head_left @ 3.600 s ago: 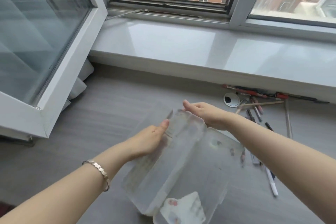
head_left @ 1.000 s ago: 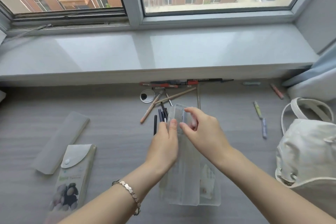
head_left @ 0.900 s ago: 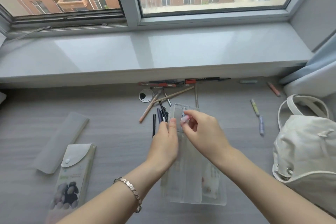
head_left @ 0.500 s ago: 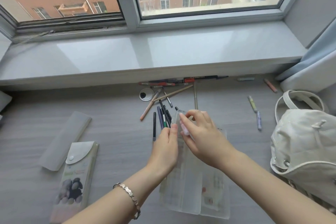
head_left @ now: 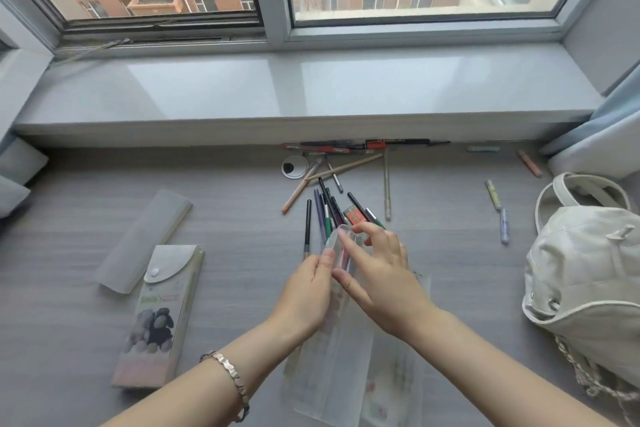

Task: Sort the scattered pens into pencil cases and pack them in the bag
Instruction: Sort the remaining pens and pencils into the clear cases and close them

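Note:
A clear plastic pencil case [head_left: 332,381] lies lengthwise on the grey floor in front of me. My left hand [head_left: 304,291] pinches its far flap [head_left: 333,239] from the left. My right hand [head_left: 377,270] grips the same end from the right, fingers curled over it. A pinkish pen shows faintly inside near the top. Just beyond the case lies a pile of scattered pens [head_left: 329,204]. Two more cases rest at the left: a frosted one [head_left: 145,236] and a printed one with a snap flap [head_left: 162,308]. The white bag [head_left: 588,274] sits at the right.
More pens line the base of the windowsill [head_left: 360,146]. Loose markers [head_left: 498,208] lie near the bag, with others [head_left: 528,163] by the curtain. A small round mirror-like disc [head_left: 294,167] sits near the pile. The sill [head_left: 311,94] rises behind.
The view swung right from the first frame and then tilted a little. Both hands lowered the case's far end toward the floor, uncovering more of the pen pile beyond it.

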`<act>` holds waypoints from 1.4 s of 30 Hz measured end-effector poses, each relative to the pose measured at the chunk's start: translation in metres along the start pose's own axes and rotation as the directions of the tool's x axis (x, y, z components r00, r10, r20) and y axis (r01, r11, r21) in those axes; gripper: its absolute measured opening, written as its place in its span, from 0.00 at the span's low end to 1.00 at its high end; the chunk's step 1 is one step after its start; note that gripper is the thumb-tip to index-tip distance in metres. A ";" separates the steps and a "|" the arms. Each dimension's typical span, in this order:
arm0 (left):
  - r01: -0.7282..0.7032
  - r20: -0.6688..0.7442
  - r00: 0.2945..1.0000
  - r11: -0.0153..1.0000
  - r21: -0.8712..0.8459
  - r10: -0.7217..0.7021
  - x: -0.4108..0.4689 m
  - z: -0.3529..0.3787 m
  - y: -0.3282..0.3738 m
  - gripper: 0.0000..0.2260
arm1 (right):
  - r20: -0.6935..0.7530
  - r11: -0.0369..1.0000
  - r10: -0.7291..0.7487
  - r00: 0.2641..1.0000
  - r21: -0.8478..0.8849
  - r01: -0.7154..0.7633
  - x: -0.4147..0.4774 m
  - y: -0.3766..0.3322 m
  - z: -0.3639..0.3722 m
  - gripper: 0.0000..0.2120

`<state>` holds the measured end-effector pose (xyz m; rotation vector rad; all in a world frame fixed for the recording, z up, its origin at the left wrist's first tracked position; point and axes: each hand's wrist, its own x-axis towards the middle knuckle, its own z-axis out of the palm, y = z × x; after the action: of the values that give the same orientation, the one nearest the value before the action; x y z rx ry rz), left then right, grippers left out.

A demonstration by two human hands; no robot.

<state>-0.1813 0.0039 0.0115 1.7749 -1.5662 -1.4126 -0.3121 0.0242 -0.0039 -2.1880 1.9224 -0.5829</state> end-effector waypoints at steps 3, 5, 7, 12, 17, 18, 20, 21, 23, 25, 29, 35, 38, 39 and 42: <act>0.024 0.013 1.000 1.000 0.015 -0.024 -0.003 -0.003 -0.012 0.17 | 0.016 0.993 -0.121 0.992 0.018 0.121 -0.004 -0.001 0.006 0.32; 0.023 0.006 1.000 1.000 0.021 -0.023 -0.003 -0.008 -0.020 0.17 | 0.012 0.972 -0.154 0.988 0.180 0.149 -0.001 0.000 0.007 0.30; 0.025 -0.023 0.999 0.999 0.026 -0.025 0.000 -0.018 -0.024 0.17 | -0.006 0.928 -0.044 0.999 0.371 0.043 0.011 0.007 0.005 0.23; 0.055 -0.110 0.993 0.998 0.024 -0.052 0.009 -0.045 -0.029 0.18 | 0.156 0.991 0.084 0.984 0.086 -0.098 0.064 0.048 0.015 0.23; 0.055 -0.156 0.986 0.998 -0.003 -0.055 0.010 -0.054 -0.032 0.18 | 0.515 0.917 -0.130 0.847 -0.262 0.300 0.093 0.057 0.030 0.27; 0.063 -0.163 0.984 0.998 -0.017 -0.065 0.010 -0.057 -0.033 0.19 | 0.517 0.895 -0.140 0.845 -0.298 0.331 0.097 0.057 0.031 0.26; 0.077 -0.176 0.981 0.996 -0.048 -0.084 0.010 -0.059 -0.031 0.20 | 0.514 0.890 -0.132 0.848 -0.316 0.330 0.102 0.056 0.029 0.23; 0.077 -0.180 0.980 0.995 -0.064 -0.087 0.010 -0.060 -0.030 0.20 | 0.489 0.918 -0.114 0.865 -0.281 0.279 0.103 0.055 0.025 0.23; 0.081 -0.192 0.976 0.992 -0.096 -0.099 0.010 -0.060 -0.026 0.20 | 0.320 0.999 -0.026 0.947 -0.033 0.039 0.100 0.047 0.010 0.22; 0.088 -0.203 0.973 0.988 -0.123 -0.112 0.011 -0.058 -0.022 0.20 | 0.144 0.939 0.116 0.983 0.307 -0.156 0.092 0.032 -0.012 0.18; 0.113 -0.168 0.974 0.972 -0.208 -0.149 0.016 -0.045 -0.011 0.17 | 0.280 0.806 0.016 0.960 0.564 -0.178 0.061 -0.007 -0.050 0.15; 0.151 -0.019 0.986 0.947 -0.283 -0.163 0.014 -0.014 0.015 0.15 | 0.342 0.881 -0.124 0.931 0.470 -0.055 0.023 -0.017 -0.046 0.15; 0.184 0.040 0.983 0.929 -0.320 -0.181 0.009 -0.003 0.026 0.14 | 0.182 0.922 -0.197 0.963 0.368 0.119 0.020 -0.005 -0.039 0.13; 0.210 0.061 0.978 0.920 -0.331 -0.201 0.008 0.001 0.029 0.14 | 0.096 0.933 -0.221 0.971 0.310 0.182 0.018 0.001 -0.036 0.13; 0.293 0.127 0.956 0.881 -0.371 -0.265 0.008 0.010 0.034 0.13 | -0.008 0.963 -0.192 0.981 0.193 0.190 0.011 0.010 -0.033 0.18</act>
<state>-0.2079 -0.0110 0.0311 1.7637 -0.9899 -1.7938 -0.3335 0.0162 0.0238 -2.2586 1.5846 -0.7517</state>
